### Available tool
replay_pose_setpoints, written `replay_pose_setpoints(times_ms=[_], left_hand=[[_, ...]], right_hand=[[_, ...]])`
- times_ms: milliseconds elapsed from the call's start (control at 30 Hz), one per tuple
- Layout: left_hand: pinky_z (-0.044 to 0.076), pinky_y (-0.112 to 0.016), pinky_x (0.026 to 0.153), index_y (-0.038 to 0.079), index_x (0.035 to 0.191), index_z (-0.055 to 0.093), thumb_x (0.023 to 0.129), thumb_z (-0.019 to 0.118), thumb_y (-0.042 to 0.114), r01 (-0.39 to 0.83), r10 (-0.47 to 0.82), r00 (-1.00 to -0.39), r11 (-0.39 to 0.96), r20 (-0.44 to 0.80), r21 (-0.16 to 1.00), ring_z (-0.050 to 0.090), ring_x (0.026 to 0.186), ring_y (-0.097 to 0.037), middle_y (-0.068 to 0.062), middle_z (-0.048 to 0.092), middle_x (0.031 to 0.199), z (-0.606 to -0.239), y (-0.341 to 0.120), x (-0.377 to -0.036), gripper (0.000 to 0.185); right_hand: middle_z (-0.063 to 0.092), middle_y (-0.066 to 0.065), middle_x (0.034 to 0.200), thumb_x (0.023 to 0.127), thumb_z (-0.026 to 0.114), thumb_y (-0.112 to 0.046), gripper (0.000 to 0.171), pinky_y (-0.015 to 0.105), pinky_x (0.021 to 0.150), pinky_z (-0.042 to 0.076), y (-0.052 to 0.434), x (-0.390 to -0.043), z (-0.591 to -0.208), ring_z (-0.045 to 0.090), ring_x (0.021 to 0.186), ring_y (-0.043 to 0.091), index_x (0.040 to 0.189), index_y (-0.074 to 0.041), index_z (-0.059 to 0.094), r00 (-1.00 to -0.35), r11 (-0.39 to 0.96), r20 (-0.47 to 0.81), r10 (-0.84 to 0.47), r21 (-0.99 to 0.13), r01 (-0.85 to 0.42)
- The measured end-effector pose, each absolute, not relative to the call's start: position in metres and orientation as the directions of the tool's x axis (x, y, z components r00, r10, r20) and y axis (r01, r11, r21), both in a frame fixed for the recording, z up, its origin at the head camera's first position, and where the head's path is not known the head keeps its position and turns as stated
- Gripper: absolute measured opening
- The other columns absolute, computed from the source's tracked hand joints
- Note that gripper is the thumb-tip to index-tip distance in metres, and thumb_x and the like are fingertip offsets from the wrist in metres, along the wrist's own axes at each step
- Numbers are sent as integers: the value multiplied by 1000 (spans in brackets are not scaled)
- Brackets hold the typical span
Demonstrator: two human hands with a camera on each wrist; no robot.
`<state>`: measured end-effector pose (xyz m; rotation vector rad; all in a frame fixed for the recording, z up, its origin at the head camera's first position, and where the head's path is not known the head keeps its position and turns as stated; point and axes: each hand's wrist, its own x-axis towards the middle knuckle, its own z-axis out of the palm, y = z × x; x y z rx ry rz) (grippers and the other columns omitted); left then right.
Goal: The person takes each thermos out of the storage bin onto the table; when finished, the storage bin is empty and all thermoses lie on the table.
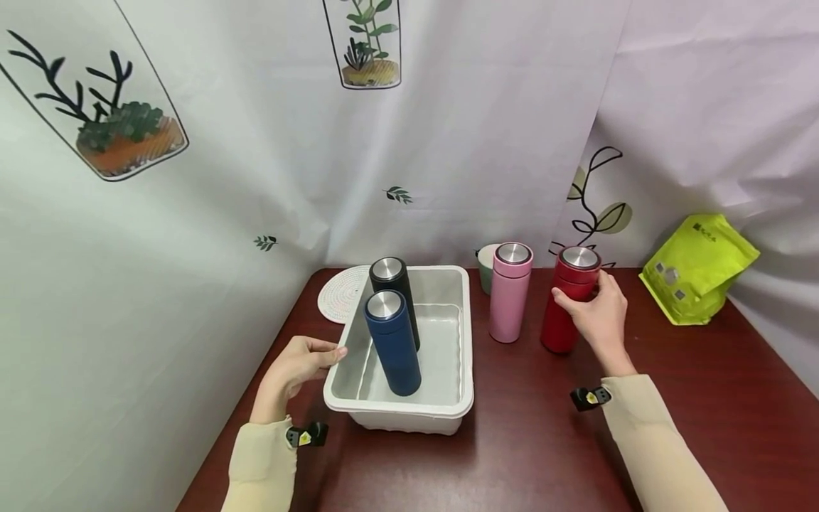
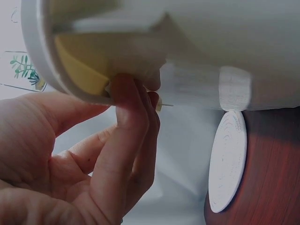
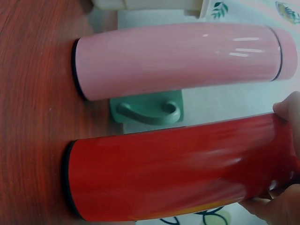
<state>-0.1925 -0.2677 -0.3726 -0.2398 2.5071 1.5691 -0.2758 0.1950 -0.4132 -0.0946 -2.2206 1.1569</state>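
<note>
My left hand (image 1: 297, 366) pinches the left rim of a white plastic tub (image 1: 409, 409), thumb on top and fingers beneath the lip in the left wrist view. Inside the tub a blue thermos bottle (image 1: 395, 355) stands in front of a black thermos bottle (image 1: 404, 286), which it partly hides. On the right, my right hand (image 1: 601, 316) grips a red thermos bottle (image 1: 559, 331) around its upper part; its steel-topped lid faces up. In the right wrist view, fingertips wrap the bottle (image 3: 168, 171) from both sides. A pink thermos bottle (image 1: 508, 306) stands upright just left of it.
Behind the pink bottle is a green mug (image 1: 485, 274), its handle showing in the right wrist view. A round white woven mat (image 1: 339, 295) lies behind the tub's left side. A bright green pouch (image 1: 694, 270) stands at the back right of the dark red table (image 1: 525, 441), against the curtain.
</note>
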Motion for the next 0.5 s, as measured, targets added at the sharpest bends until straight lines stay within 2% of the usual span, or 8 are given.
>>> replay_pose_setpoints(times_ms=[200,500], left_hand=[[57,-48,85,-15,116,63,91,69,11,-231,-41,-971,433,-236,871,69,92,-26,-25,69,109,-374,-266,-193,37],[57,-49,86,-15,116,63,90,71,14,-232,-51,-971,449,-234,863,68,92,-26,-23,68,109,-374,-268,-195,40]], right_hand=[[58,22,113,82,76,-25,54,51,85,48,202,-281,-419,54,104,37,124,2,56,-800,608,473,369,-774,-177],[53,25,120,83,74,-23,61,57,91,47,200,-285,-419,51,110,40,130,5,47,-820,605,463,337,-774,-188]])
